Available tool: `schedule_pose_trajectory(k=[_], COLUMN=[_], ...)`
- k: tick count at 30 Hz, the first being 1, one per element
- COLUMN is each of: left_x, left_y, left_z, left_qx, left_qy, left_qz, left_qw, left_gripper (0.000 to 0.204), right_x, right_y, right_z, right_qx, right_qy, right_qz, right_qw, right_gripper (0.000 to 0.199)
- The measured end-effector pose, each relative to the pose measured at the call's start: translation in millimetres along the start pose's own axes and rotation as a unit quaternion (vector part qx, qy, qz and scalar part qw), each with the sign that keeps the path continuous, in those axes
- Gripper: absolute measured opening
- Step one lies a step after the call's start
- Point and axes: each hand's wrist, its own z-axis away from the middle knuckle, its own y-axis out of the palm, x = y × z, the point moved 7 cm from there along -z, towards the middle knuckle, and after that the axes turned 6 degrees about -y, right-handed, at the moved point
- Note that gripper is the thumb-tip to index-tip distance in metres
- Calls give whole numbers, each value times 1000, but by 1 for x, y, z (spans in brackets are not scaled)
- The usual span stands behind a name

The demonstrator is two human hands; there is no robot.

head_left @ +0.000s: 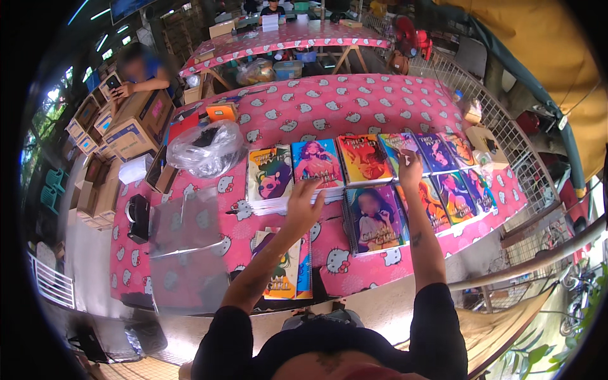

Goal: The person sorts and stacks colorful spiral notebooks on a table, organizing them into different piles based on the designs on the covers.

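Note:
Stacks of notebooks with bright illustrated covers stand in two rows on the pink table. My left hand, fingers apart, rests at the near edge of the stack topped by a blue-covered notebook. My right hand is over a green-and-yellow notebook in the far row, fingers curled together; what they hold, if anything, is hidden. Beside that forearm sits a purple spiral notebook in the near row. A few spiral notebooks lie overlapping below my left forearm, partly covered by it.
Clear plastic sheets lie at the table's left, near a black box-like object. Behind them is a plastic bag. Cardboard boxes stand off the left side, where another person holds a phone. A metal mesh railing borders the right.

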Motion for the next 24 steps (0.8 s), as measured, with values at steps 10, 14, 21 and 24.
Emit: schedule_pose_trajectory(k=[10,14,21,24], left_x=[24,87,63,63], left_y=[173,170,171,166], left_z=[-49,-52,-55,-55], left_qx=[93,88,182,191], left_qy=[-169,-348,-308,-307], left_qz=[-266,-157,-196,-204], left_qw=[945,920,913,910], left_gripper=[58,54,47,43], right_x=[-106,-102,-152,-126], right_y=[31,30,36,36], right_z=[-20,-33,-42,-35], right_qx=[306,336,333,337], right_qy=[144,144,172,167], right_qz=[291,270,248,250], right_qw=[895,891,893,892], right_gripper=[83,98,112,114])
